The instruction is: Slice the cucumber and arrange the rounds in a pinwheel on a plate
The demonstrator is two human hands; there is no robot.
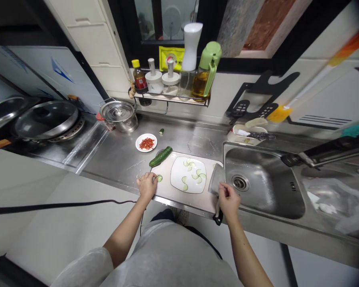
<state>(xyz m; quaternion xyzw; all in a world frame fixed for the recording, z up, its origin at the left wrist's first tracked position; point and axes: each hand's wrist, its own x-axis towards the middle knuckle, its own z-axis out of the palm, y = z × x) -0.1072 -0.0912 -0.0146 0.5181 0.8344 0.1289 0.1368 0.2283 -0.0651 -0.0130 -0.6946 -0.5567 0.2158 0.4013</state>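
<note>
At the left edge of the pale cutting board (pixel 164 188), my left hand (pixel 147 186) has its fingers closed at a small group of cucumber slices (pixel 159 178). A white squarish plate (pixel 175 184) on the board carries thin green-edged slices (pixel 199 175) in curved, fanned patterns. My right hand (pixel 229 200) is over the board's right edge, thumb and fingers pinched together; what they hold, if anything, is hidden. Beside it lies a cleaver (pixel 217 179), its blade on the board and its dark handle end over the counter's front edge. The remaining cucumber (pixel 160 156) rests at the board's upper left corner.
A round plate of chopped red pieces (pixel 146 143) and a cucumber end (pixel 161 131) are behind the board. A steel pot (pixel 119 115) stands back left, a lidded pan (pixel 46 119) farther left. The sink (pixel 263 179) adjoins on the right. Above hangs a condiment rack (pixel 173 97).
</note>
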